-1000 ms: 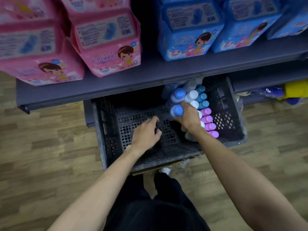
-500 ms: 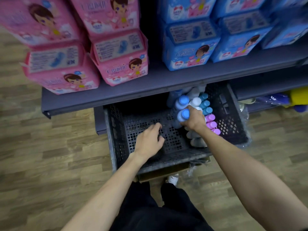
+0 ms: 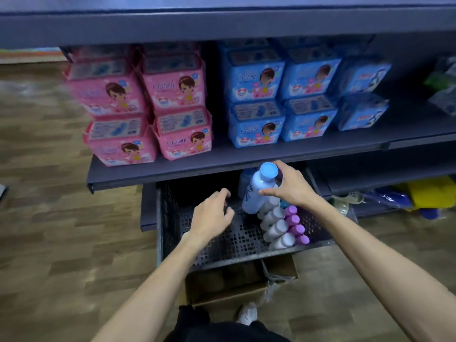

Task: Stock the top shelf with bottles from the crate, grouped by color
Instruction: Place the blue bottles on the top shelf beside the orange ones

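A person stands over a black crate (image 3: 172, 218) on the wood floor (image 3: 61, 243), seen from their head. At centre, the right hand (image 3: 288, 186) grips a white bottle (image 3: 256, 193) with a blue cap, fingers curled round its shoulder just below the cap; the bottle is tilted, lifted above the crate's far right corner. The left hand (image 3: 209, 215), at 9 o'clock of the bottle and just apart from it, hovers over the crate with fingers loosely bent, its grip holding nothing. At 5 o'clock of the bottle, rows of white-capped bottles (image 3: 276, 225) and purple-capped bottles (image 3: 294, 223) stand along the crate's right wall. At 12 o'clock, a dark shelf (image 3: 222, 159) carries pink packs (image 3: 148, 114) on the left and blue packs (image 3: 283, 95) on the right. A cardboard box (image 3: 234, 285) lies at 6 o'clock, beneath the crate's near edge.
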